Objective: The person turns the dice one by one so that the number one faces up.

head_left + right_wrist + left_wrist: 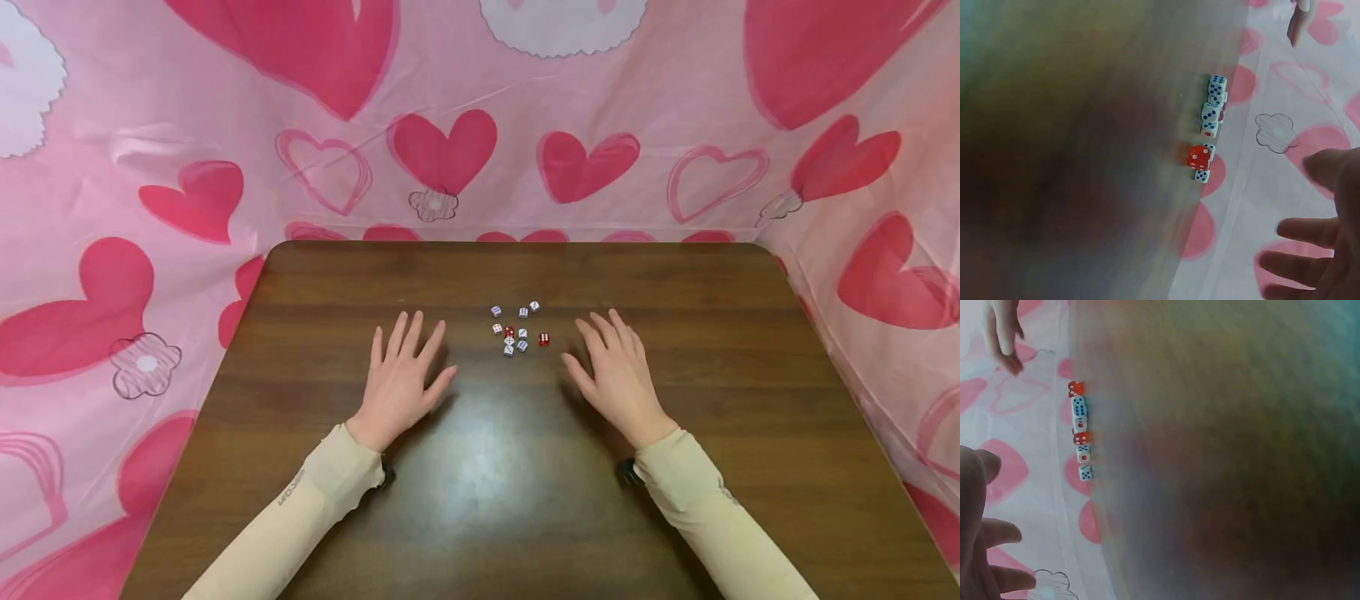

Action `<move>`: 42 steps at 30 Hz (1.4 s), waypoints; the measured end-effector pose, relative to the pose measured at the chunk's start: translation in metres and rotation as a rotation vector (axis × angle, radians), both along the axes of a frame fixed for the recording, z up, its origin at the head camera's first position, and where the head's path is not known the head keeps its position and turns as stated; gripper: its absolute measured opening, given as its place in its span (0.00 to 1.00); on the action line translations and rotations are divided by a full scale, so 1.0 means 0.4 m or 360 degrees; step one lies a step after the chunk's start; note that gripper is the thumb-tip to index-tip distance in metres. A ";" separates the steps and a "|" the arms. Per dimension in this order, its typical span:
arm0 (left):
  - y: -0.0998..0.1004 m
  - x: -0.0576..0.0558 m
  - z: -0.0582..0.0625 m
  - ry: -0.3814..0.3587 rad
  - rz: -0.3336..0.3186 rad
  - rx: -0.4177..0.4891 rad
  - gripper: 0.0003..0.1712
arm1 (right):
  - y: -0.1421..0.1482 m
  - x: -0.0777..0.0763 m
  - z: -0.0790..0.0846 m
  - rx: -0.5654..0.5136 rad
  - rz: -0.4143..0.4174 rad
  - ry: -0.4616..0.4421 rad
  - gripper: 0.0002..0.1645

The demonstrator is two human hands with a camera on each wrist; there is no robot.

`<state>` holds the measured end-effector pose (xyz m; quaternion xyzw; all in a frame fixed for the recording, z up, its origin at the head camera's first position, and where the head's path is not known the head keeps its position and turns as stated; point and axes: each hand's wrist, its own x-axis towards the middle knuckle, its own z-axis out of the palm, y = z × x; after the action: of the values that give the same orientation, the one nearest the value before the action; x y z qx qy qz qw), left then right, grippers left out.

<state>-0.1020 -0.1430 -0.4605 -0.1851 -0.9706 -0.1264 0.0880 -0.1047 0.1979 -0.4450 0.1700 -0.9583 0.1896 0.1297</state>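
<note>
1. Dice point(522, 333) lie on the table point(487, 500) to the right of the left hand point(401, 379), well apart from its thumb and a little beyond its thumb tip. This hand is palm down with its fingers spread and nearly straight; it has hold of nothing and points to the far side.

2. Between the two hands, the dice form a loose scatter, most of them white. A red die point(510, 332) sits among the white ones near the middle. Each die is a cube, so none has a long axis, and the group as a whole shows no clear one either.

3. On the right edge of the scatter, a second red die point(543, 339) stands a little apart from the rest, just beside the right hand's thumb and forefinger but not touching them.

4. Farthest right, the right hand point(618, 375) is also palm down, fingers extended and holding nothing. The dice lie to its left, roughly level with its fingers. It is the nearer of the two hands, so I judge a sideways reach from here to be the shorter.
</note>
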 end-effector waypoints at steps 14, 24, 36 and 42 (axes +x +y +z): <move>0.012 0.006 0.003 0.0124 -0.0076 0.0041 0.20 | -0.024 -0.167 0.020 -0.0132 0.0197 -0.0633 0.13; 0.019 0.011 -0.001 0.0131 -0.0084 0.0013 0.17 | -0.042 -0.215 0.001 -0.0145 0.0225 -0.0909 0.15; 0.021 0.011 -0.001 0.0141 -0.0104 0.0023 0.16 | -0.039 -0.211 -0.022 -0.0128 0.0297 -0.0830 0.08; 0.016 0.007 -0.005 0.0134 -0.0110 0.0014 0.17 | -0.034 -0.207 -0.030 -0.0163 0.0321 -0.0841 0.07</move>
<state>-0.0991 -0.1365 -0.4624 -0.2231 -0.9585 -0.1258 0.1250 -0.1877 0.1842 -0.4571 0.2023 -0.9263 0.2874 -0.1355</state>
